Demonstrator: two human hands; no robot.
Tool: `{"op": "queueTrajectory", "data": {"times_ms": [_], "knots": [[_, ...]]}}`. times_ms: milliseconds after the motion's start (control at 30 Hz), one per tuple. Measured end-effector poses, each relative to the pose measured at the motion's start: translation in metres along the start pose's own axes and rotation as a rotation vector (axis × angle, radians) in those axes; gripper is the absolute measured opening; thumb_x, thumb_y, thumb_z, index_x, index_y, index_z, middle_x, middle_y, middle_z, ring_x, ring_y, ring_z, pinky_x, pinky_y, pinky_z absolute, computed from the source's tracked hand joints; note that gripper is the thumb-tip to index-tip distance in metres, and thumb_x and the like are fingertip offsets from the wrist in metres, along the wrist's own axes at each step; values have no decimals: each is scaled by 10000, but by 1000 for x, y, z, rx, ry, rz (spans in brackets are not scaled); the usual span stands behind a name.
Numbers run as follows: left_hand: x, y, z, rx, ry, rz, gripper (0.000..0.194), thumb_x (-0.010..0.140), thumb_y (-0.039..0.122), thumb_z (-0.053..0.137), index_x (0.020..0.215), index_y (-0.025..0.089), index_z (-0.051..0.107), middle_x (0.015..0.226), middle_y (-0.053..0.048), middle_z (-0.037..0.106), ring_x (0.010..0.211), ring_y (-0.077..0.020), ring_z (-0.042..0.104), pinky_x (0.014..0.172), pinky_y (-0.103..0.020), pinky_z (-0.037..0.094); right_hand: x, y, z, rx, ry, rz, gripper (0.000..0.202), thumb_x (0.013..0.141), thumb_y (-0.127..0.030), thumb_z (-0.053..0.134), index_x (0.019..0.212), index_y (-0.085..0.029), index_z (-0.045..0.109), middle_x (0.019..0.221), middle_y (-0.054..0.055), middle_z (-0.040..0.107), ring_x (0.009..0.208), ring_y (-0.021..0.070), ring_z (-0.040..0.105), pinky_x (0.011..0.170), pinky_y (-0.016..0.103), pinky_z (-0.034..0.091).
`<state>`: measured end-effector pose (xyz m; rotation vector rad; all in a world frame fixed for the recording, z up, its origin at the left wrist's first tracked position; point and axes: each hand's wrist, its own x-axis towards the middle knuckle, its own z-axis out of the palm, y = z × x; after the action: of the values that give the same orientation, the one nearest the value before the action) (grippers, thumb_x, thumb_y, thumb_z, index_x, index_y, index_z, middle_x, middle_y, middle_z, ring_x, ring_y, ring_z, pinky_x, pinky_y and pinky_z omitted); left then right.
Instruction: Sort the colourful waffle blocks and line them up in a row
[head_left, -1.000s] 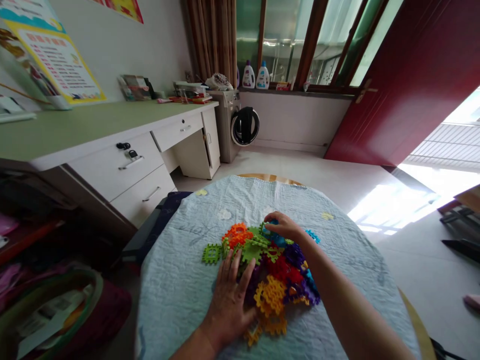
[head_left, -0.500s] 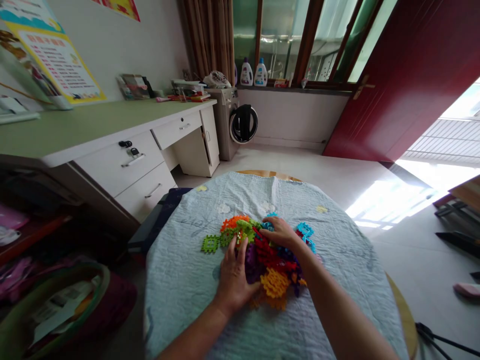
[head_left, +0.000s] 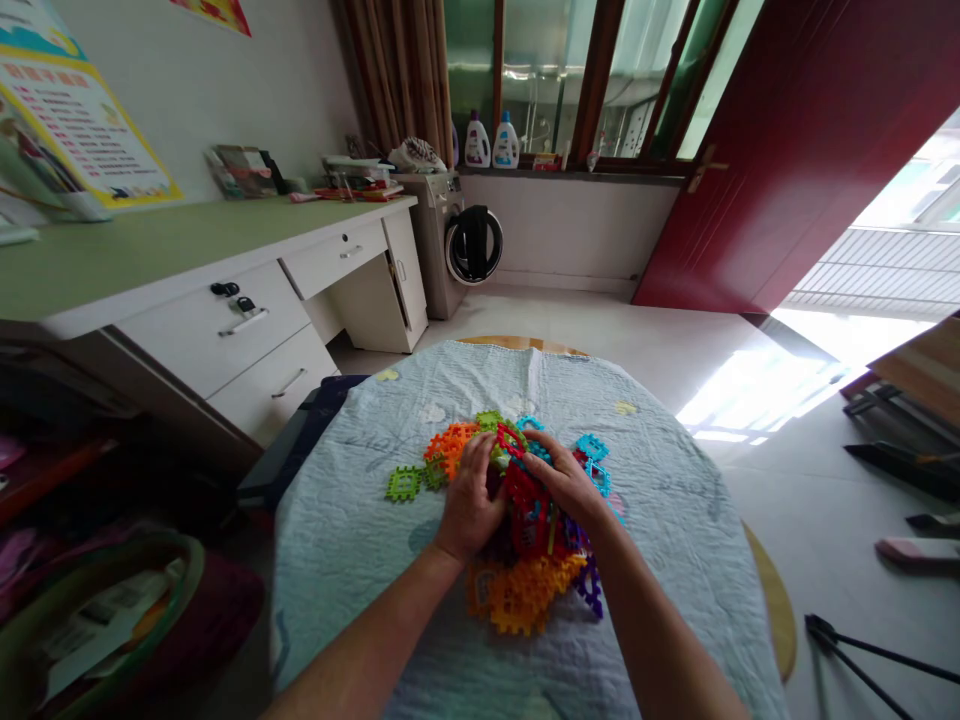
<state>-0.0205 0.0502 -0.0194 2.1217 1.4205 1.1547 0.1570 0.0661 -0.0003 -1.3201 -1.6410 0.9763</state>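
Note:
Colourful toothed plastic building pieces lie heaped on the cloth-covered table. My left hand (head_left: 471, 508) is curled around the left side of the heap, fingers at the green and red pieces. From the right, my right hand (head_left: 568, 482) bends over the red pieces (head_left: 527, 510), gripping at the heap's top. Between the hands the pieces are partly hidden by my fingers. Orange pieces (head_left: 451, 445) and a flat green square piece (head_left: 403, 484) sit left of them. Yellow-orange pieces (head_left: 525, 595) are nearest me; blue pieces (head_left: 592, 447) and purple pieces (head_left: 590, 585) lie to the right.
A pale blue cloth (head_left: 345, 570) covers the round table. Beyond stand a desk with drawers (head_left: 217, 320) and a washing machine (head_left: 435, 245) with its door open. A basket (head_left: 191, 585) is at lower left, a black stand's legs (head_left: 885, 650) at lower right.
My hands have drawn closer together, with the left fingers curling in. Red pieces now stand raised between them, and the yellow-orange pieces have shifted nearer to me. The view has turned slightly right.

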Motion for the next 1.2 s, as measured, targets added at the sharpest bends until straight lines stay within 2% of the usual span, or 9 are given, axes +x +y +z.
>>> {"op": "queueTrajectory", "data": {"times_ms": [167,267,400,500,633,833,967,1100,1200], "knots": [[-24,-15,-29,42,-57,-110,526,893,271,507,1400,225,375,1485,-141,319,1389,-272,365,1124,-483,370,-30,37,-41,-292,260,93,408,840,-503,518,1119,-232,641,1155,94,645,1099,262,584,1002,444,421],[-61,-27,-40,165,-112,-151,800,784,466,676,1455,240,302,1534,-168,221,1434,-353,252,1139,-577,290,-50,66,-52,-471,373,267,471,801,-554,534,1142,-245,631,1158,117,639,1127,315,561,1003,507,396],[-94,-26,-32,215,-254,-111,1259,491,513,861,1516,264,173,1560,-197,183,1434,-433,202,1118,-635,256,-65,76,-34,-441,355,308,614,797,-610,522,1278,-230,553,1246,136,617,1233,342,511,1059,531,351],[-92,-12,-17,192,-298,-109,1320,443,419,882,1526,268,143,1574,-197,167,1439,-434,198,1116,-631,258,-65,60,-8,-296,315,216,685,806,-610,532,1360,-209,482,1342,143,569,1303,327,471,1103,510,330],[-72,2,-3,79,-326,-83,1134,597,310,789,1531,262,147,1583,-169,185,1465,-370,195,1137,-570,286,-59,36,15,-107,239,239,784,770,-631,587,1409,-207,425,1423,135,514,1347,317,437,1125,498,321],[-58,1,3,-21,-312,-37,903,762,266,634,1530,204,163,1563,-174,256,1478,-328,182,1157,-557,277,-52,20,25,115,125,215,780,769,-576,623,1433,-243,387,1408,85,533,1292,269,500,1100,442,375],[-45,1,-12,-125,-221,-19,776,778,268,639,1475,196,305,1495,-156,381,1435,-308,296,1167,-508,290,-45,7,27,276,127,226,719,800,-538,605,1422,-255,380,1255,66,623,1146,236,595,1005,393,461],[-20,4,-33,-237,-117,-124,591,797,326,647,1347,206,468,1340,-115,543,1243,-249,532,1075,-422,427,-26,-5,32,362,231,237,656,805,-525,600,1362,-235,411,973,29,669,845,194,645,795,347,527],[-1,-2,-44,-234,-42,-231,421,867,395,573,1239,200,544,1205,-86,632,1113,-214,608,1008,-383,473,-3,-2,32,286,333,182,590,806,-486,583,1307,-206,444,908,26,670,795,182,628,771,336,511]]}}
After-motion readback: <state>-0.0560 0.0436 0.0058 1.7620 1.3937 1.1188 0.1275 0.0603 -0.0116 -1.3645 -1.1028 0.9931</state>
